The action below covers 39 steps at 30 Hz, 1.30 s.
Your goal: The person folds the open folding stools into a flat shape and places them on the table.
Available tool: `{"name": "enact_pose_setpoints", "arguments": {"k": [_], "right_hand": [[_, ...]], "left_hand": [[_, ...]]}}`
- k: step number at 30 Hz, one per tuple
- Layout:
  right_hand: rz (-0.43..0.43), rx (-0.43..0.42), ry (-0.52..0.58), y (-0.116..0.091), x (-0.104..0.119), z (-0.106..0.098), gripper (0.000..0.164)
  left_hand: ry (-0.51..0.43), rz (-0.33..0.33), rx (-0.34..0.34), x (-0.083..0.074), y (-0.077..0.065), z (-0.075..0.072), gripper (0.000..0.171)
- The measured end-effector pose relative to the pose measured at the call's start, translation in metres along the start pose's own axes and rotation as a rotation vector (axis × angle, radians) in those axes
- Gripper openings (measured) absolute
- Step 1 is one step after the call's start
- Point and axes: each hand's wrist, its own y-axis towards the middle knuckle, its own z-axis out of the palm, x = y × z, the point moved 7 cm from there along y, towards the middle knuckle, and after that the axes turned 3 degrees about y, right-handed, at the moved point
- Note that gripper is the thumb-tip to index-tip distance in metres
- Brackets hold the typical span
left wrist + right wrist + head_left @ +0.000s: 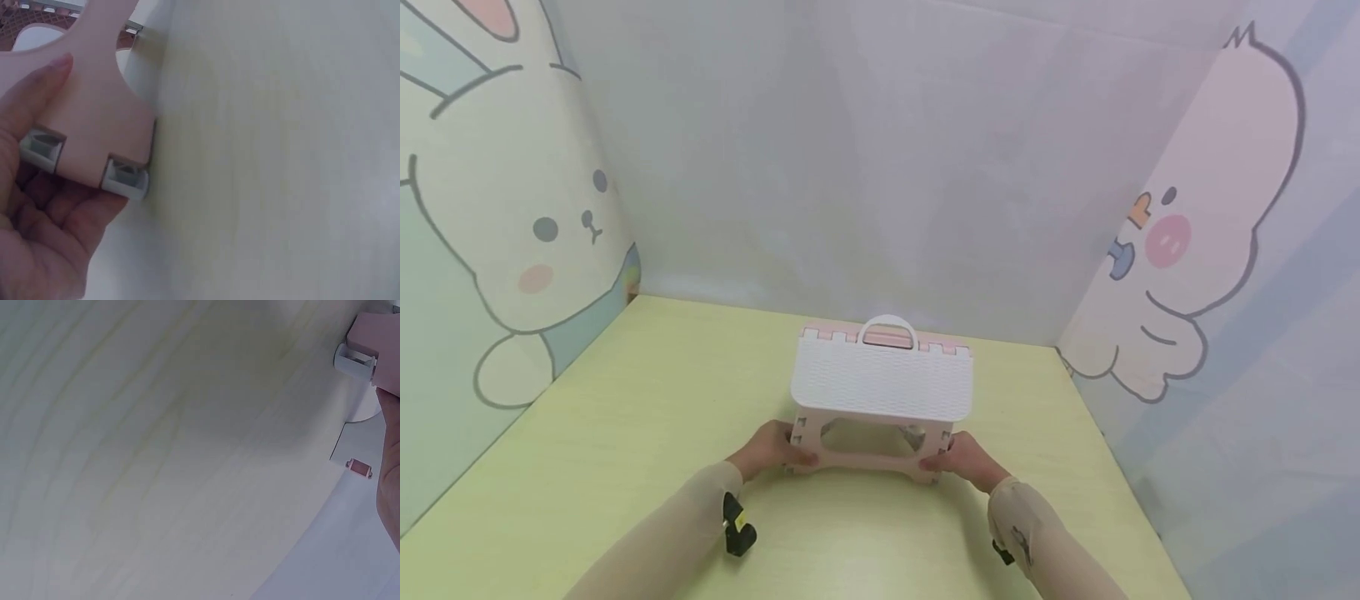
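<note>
A pink and white folding step stool [882, 382] is unfolded in the middle of the table, its white textured top over pink legs. A white carrying handle [888, 321] stands up at the top's far edge. My left hand [771, 447] grips the left side of the near pink leg panel [103, 106], thumb on its front face and fingers behind the hinged edge. On the opposite side, my right hand [967, 460] holds the right edge of the same panel, thumb across the front. Only a sliver of the right hand [390, 469] shows in the right wrist view.
The pale yellow table [700, 375] spreads out around the stool. A grey-white curtain [865, 167] hangs behind it, with cartoon-printed sheets [512, 208] on the left and right sides. A black wrist device [739, 527] hangs below the left sleeve.
</note>
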Motion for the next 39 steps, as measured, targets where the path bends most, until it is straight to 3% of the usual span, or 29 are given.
{"name": "enact_pose_setpoints", "arguments": {"k": [8,28,39], "right_hand": [[0.0,0.032,0.0,-0.0001,0.0018,0.0004,0.036],[-0.003,0.053,0.033,0.0022,0.0025,0.0013,0.038],[0.005,0.05,0.029,0.0035,0.0018,0.0014,0.036]], "left_hand": [[-0.013,0.007,-0.008,0.0065,-0.0009,-0.0005,0.03],[-0.023,0.054,0.062,0.0042,-0.0001,0.0006,0.031],[-0.021,0.031,0.072,0.0064,0.0033,0.001,0.033]]}}
